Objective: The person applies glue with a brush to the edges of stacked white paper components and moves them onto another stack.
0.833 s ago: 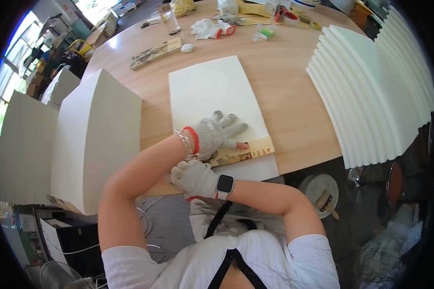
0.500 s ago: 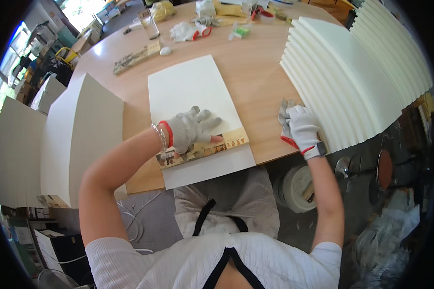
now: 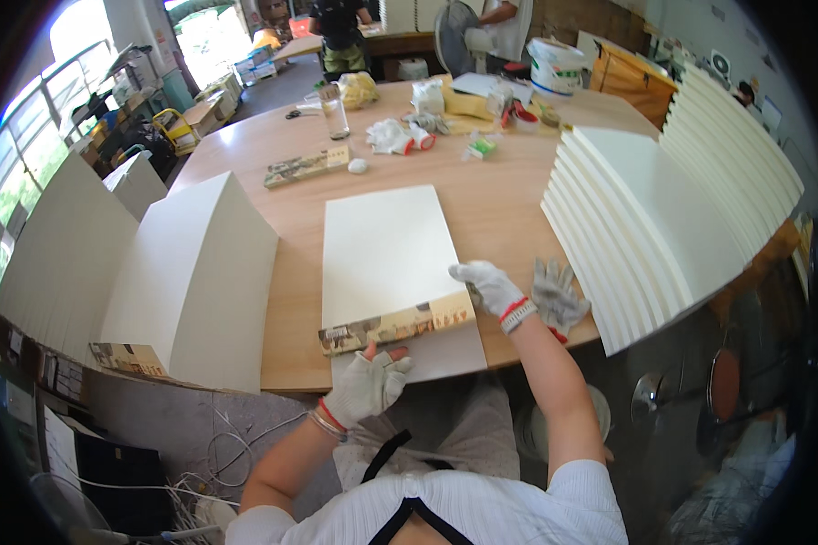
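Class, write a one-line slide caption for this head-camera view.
Gloved left hand and right hand hold a printed strip across a white sheet on a wooden table.

- The left hand (image 3: 365,385) has left the top of the printed strip (image 3: 398,326) and now sits at the near edge of the white sheet (image 3: 386,250), fingertips just at the strip.
- The right hand (image 3: 493,289) has come away from the fanned stack of white boards (image 3: 654,218) to the strip's right end, apparently pinching it.
- A loose grey glove (image 3: 556,295) now lies on the tabletop (image 3: 500,200) beside that hand.
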`<state>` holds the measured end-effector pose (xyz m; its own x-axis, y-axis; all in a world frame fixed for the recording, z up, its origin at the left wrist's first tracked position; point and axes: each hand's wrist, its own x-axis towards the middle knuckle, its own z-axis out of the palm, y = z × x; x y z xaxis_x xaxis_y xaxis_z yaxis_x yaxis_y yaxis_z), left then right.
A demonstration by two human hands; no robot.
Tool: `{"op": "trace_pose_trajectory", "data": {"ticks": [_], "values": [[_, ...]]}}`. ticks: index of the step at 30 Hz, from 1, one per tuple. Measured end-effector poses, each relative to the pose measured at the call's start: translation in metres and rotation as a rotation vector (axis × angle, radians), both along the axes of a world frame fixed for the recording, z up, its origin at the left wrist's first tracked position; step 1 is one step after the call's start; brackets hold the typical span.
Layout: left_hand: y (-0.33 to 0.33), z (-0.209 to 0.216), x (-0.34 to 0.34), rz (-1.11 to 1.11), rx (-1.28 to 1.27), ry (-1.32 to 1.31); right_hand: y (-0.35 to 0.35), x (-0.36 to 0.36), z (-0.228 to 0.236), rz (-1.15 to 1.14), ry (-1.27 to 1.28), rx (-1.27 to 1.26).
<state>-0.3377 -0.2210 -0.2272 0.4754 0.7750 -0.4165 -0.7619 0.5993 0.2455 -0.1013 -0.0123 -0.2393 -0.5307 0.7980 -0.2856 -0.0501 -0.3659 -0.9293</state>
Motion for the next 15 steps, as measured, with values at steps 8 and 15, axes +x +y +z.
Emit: {"op": "trace_pose_trajectory", "data": {"ticks": [8, 15], "values": [[0.020, 0.008, -0.012, 0.348, -0.006, 0.356, 0.066, -0.031, -0.013, -0.054, 0.164, -0.022], [-0.023, 0.084, -0.042, 0.379, 0.349, 1.158, 0.011, -0.061, 0.017, -0.092, 0.433, 0.273]]}}
